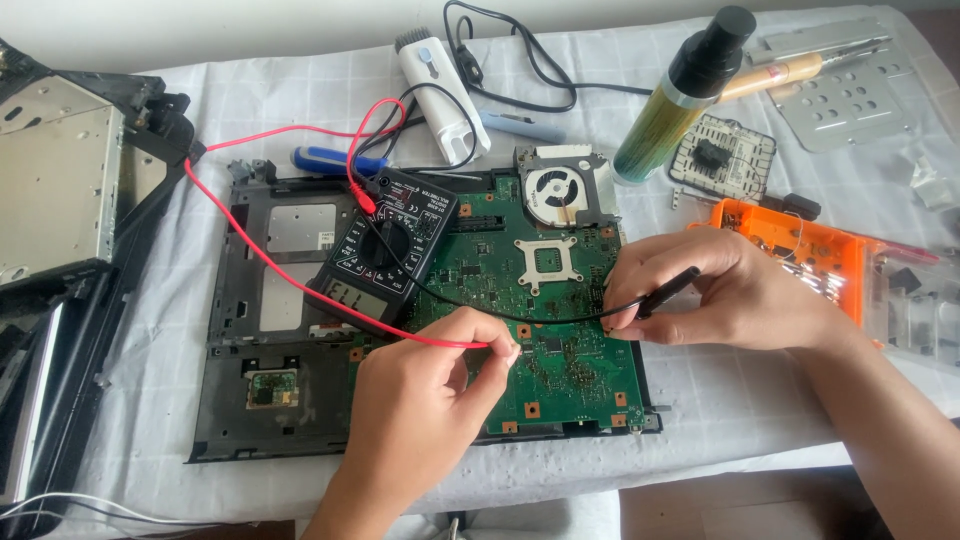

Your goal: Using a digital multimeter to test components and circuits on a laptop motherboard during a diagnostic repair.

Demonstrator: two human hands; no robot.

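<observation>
Probing green board with meter leads

Motherboard (520, 290), green, bare, sits centre on black chassis tray (270, 330), fan at far edge. Multimeter (385, 250) lies left of it. Left hand (430, 390) pinches red probe (505, 347); right hand (720, 290) pinches black probe (665, 292). Keep tips steady, apart, on separate pads.

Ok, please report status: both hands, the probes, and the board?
Left hand pinches red probe on green circuit board. Right hand holds black probe at board. Multimeter lies beside, leads crossing.
</observation>
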